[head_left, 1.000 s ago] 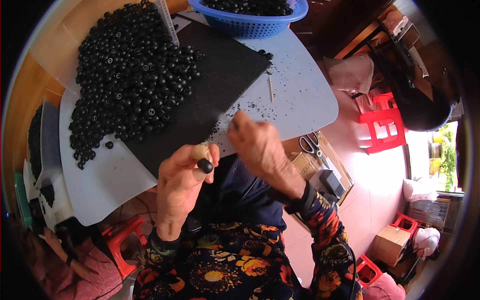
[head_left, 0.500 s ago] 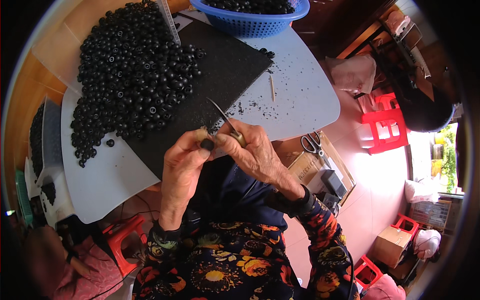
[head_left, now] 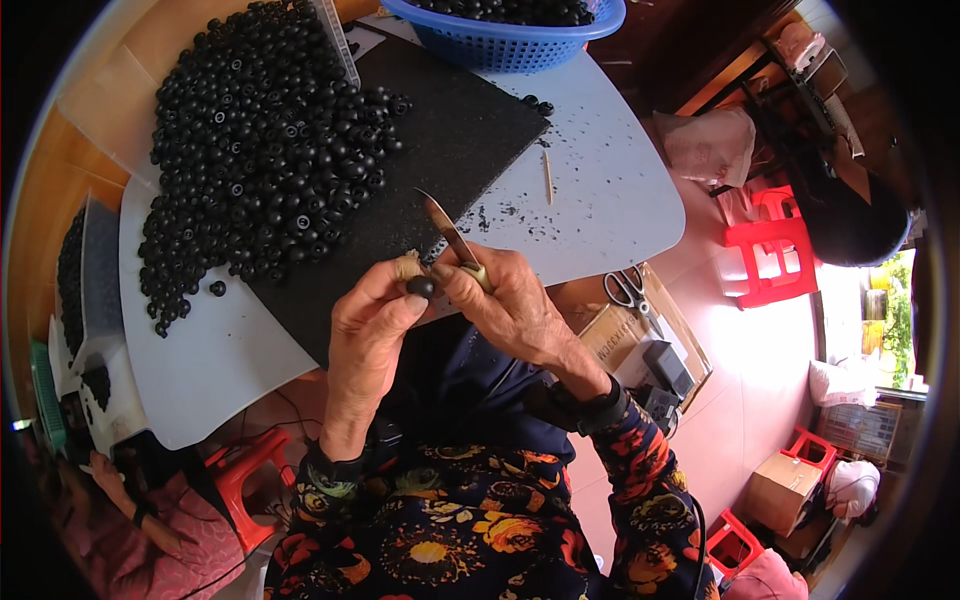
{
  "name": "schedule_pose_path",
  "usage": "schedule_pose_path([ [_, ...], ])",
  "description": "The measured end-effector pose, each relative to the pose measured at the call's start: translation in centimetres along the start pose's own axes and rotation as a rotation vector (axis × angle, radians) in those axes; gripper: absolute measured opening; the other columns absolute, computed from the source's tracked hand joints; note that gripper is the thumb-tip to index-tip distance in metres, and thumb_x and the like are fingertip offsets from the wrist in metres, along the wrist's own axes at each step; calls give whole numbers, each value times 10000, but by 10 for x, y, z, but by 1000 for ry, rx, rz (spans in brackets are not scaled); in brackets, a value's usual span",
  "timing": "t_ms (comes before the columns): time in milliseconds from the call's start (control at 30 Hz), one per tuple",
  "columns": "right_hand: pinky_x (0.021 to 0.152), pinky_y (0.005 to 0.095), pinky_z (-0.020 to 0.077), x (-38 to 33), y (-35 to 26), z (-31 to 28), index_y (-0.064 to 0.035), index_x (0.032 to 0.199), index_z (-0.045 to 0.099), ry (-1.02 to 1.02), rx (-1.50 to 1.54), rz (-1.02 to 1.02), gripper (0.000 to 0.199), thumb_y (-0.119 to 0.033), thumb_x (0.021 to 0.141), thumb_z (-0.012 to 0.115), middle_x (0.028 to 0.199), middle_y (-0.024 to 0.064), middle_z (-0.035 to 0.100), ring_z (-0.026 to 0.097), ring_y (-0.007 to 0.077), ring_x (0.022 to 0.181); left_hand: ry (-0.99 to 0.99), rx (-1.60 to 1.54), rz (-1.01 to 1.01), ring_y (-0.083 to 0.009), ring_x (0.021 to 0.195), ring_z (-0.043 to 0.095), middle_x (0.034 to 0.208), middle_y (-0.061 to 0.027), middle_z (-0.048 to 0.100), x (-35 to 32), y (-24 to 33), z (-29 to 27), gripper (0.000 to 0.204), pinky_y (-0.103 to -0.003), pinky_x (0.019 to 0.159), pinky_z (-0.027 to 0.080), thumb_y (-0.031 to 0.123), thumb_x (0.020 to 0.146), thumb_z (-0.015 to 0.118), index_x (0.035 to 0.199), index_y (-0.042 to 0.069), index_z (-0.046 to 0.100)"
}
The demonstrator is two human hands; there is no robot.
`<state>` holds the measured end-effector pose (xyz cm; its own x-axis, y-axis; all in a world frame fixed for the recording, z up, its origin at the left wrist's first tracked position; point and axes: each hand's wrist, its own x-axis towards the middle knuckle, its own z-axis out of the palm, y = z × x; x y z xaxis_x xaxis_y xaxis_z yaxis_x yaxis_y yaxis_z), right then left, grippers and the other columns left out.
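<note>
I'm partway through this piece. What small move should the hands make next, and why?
Probably bring the blade of the knife lightly to the black piece's edge for a short trim. The left hand pinches the piece, the right hand grips the knife close beside it, and dark crumbs lie on the pale table, which suggests trimming.

Beads (head_left: pixel 270 150) heaped left on the table (head_left: pixel 620 200), basket (head_left: pixel 510 45) at the back, stick (head_left: pixel 548 178) right of the mat (head_left: pixel 440 130), scissors (head_left: pixel 640 303) right of the knife (head_left: pixel 452 233)!
</note>
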<state>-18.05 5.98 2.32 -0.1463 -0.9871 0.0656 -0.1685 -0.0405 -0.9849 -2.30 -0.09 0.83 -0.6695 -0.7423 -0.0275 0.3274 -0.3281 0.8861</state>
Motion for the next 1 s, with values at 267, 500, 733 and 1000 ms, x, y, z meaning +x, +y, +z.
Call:
schedule_pose_path([
  [267, 578, 323, 463, -1, -4, -2, 16, 866, 569, -33, 39, -3, 172, -130, 878, 481, 663, 125, 606, 573, 216, 584, 17, 107, 43, -85, 910, 536, 957, -23, 576, -1, -4, -6, 217, -258, 871, 455, 54, 866, 567, 1064, -32, 576],
  [500, 545, 344, 453, -1, -1, 4, 10, 828, 543, -24, -113, -22, 126, -94, 851, 475, 596, 154, 546, 550, 267, 529, 69, -26, 16, -79, 840, 512, 902, -11, 556, 2, 4, -4, 189, -240, 824, 414, 49, 860, 556, 1033, -24, 573],
  [733, 501, 395, 437, 0, 0, 11, 1, 843, 529, -74, -288, -100, 95, -90, 832, 553, 598, 174, 549, 567, 366, 562, 161, -66, 32, -83, 793, 505, 854, -8, 559, 1, 6, -3, 179, -234, 787, 411, 23, 847, 534, 1016, -13, 579],
  [1000, 513, 415, 455, -3, 1, 16, -4, 887, 501, -36, -385, -158, 145, -102, 821, 585, 637, 167, 573, 582, 366, 593, 186, -59, 28, -81, 795, 512, 852, -8, 560, -1, 10, -1, 176, -226, 783, 420, 19, 846, 527, 1009, -6, 588],
])
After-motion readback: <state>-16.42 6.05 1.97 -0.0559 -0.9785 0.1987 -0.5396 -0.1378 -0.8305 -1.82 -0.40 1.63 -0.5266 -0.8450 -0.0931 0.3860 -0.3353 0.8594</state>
